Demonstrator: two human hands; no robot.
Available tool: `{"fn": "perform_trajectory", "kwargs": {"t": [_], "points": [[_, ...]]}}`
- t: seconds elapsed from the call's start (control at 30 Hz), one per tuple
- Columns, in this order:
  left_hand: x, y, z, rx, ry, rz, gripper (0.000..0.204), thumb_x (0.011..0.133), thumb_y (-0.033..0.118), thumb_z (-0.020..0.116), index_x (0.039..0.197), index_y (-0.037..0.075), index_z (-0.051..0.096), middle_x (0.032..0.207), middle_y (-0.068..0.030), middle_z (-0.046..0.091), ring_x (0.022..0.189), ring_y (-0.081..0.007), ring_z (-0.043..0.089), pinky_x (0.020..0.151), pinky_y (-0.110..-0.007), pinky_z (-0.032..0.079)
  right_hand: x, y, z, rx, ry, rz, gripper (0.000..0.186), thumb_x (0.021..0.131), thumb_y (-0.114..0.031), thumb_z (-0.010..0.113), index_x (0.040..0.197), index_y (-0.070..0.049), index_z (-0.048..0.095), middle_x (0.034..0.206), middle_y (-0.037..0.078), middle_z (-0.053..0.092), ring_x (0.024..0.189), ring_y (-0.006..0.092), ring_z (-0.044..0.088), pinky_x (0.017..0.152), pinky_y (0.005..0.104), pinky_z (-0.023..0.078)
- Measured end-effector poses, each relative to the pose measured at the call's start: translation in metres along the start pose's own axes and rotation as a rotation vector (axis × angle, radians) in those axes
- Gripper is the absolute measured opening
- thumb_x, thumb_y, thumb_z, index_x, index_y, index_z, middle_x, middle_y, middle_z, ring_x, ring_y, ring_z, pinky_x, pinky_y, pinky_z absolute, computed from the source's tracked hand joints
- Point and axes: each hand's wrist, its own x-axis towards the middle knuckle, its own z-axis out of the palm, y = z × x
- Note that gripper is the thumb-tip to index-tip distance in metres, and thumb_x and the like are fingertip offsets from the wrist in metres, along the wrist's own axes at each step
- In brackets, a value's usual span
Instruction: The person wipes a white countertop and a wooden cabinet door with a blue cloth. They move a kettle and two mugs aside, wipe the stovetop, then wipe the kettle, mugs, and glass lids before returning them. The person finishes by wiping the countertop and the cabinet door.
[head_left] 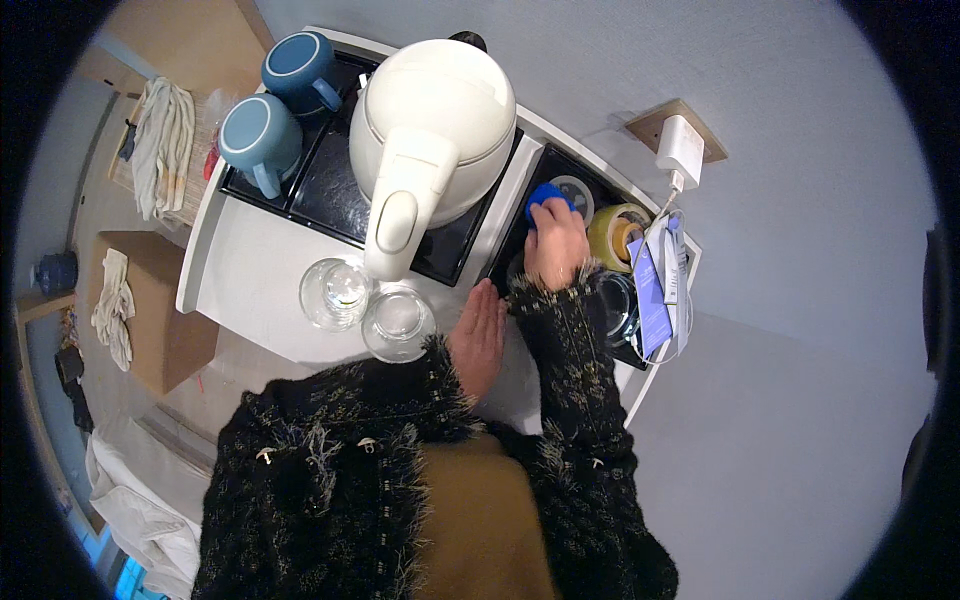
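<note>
My right hand (556,245) has its fingers curled on a small blue object (545,197) in the black compartment (513,230) at the tray's right, beside a round clear container (577,192) and a yellow roll (610,250). My left hand (475,340) rests with fingers stretched out on the white tray (240,255), just below that compartment, holding nothing. Left of my hands stand two clear glasses (335,295) (398,330), the left one apparently holding liquid. A white kettle (430,95) sits on the black tray section above them, with two upturned blue mugs (300,65) (255,130) beside it.
A white charger (680,148) is plugged into the wall at right, its cable hanging over purple packets (650,300) and a dark glass container (617,305). At left are cardboard boxes (170,345), pale gloves (115,310) and white fabric (145,510).
</note>
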Motion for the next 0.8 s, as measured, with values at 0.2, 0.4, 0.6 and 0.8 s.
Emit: {"fn": "perform_trajectory", "kwargs": {"t": [0.2, 0.4, 0.6, 0.8], "points": [[0.001, -0.002, 0.004, -0.120, 0.066, -0.020, 0.048, 0.083, 0.013, 0.046, 0.125, -0.011, 0.047, 0.135, -0.0248, 0.046, 0.132, -0.0354, 0.038, 0.115, -0.046, 0.023, -0.044, -0.010, -0.013, 0.200, -0.007, -0.030, 0.033, 0.065, 0.004, 0.062, 0.098, -0.001, 0.066, 0.098, 0.013, 0.061, 0.088, 0.0339, 0.056, 0.079, 0.0402, 0.047], [-0.008, -0.043, -0.013, -0.800, 0.249, 0.011, 0.045, 0.080, 0.016, 0.052, 0.116, -0.011, 0.056, 0.128, -0.0228, 0.053, 0.128, -0.0338, 0.043, 0.113, -0.046, 0.026, -0.077, -0.019, -0.016, 0.252, 0.021, -0.042, 0.031, 0.065, 0.004, 0.061, 0.096, -0.001, 0.066, 0.097, 0.014, 0.061, 0.087, 0.0350, 0.056, 0.078, 0.0409, 0.047], [-0.048, -0.090, -0.035, -1.168, 0.450, 0.218, 0.044, 0.076, 0.017, 0.062, 0.118, 0.001, 0.061, 0.131, -0.0188, 0.051, 0.130, -0.0350, 0.040, 0.109, -0.050, 0.029, -0.103, -0.020, -0.030, 0.296, -0.028, -0.018, 0.030, 0.064, 0.005, 0.062, 0.092, -0.002, 0.066, 0.093, 0.015, 0.062, 0.086, 0.0358, 0.057, 0.077, 0.0412, 0.047], [-0.074, -0.129, -0.031, -1.059, 0.155, -0.277, 0.077, 0.067, 0.021, 0.077, 0.134, 0.005, 0.044, 0.139, -0.0221, 0.036, 0.130, -0.0389, 0.035, 0.109, -0.051, 0.029, -0.130, -0.037, -0.045, 0.797, -0.062, 0.032, 0.022, 0.076, 0.002, 0.061, 0.098, 0.000, 0.063, 0.090, 0.014, 0.064, 0.082, 0.0239, 0.062, 0.077, 0.0292, 0.048]]}}
